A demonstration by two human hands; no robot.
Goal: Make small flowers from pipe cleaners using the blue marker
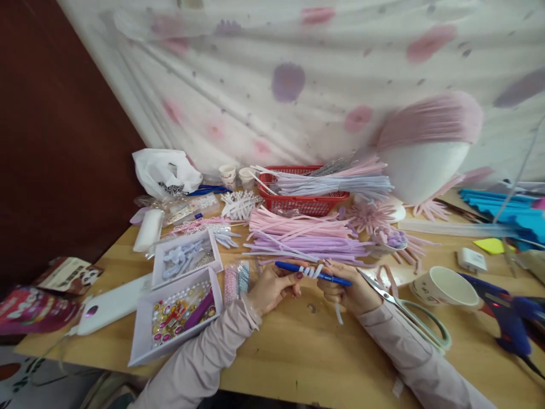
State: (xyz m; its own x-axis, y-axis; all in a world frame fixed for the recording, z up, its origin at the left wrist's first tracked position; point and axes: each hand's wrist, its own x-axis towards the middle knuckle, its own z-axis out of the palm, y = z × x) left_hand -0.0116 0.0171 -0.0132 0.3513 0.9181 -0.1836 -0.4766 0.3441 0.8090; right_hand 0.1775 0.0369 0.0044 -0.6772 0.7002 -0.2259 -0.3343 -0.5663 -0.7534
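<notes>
Both my hands meet over the middle of the wooden table point(298, 352). My left hand point(272, 287) is closed round the left part of a blue pen point(336, 279), which lies level between the two hands. A white pipe cleaner point(312, 271) is coiled round the pen's middle, and its loose end hangs down below my right hand. My right hand point(347, 289) is closed on the pen and the pipe cleaner at the coil. Just behind the hands lies a pile of pink and lilac pipe cleaners point(302, 236).
Scissors point(409, 309) and a white cup point(443, 287) lie right of my hands, a blue glue gun point(506, 318) further right. Two white trays point(174, 315) of beads stand at the left. A red basket point(306, 199) of pipe cleaners sits behind.
</notes>
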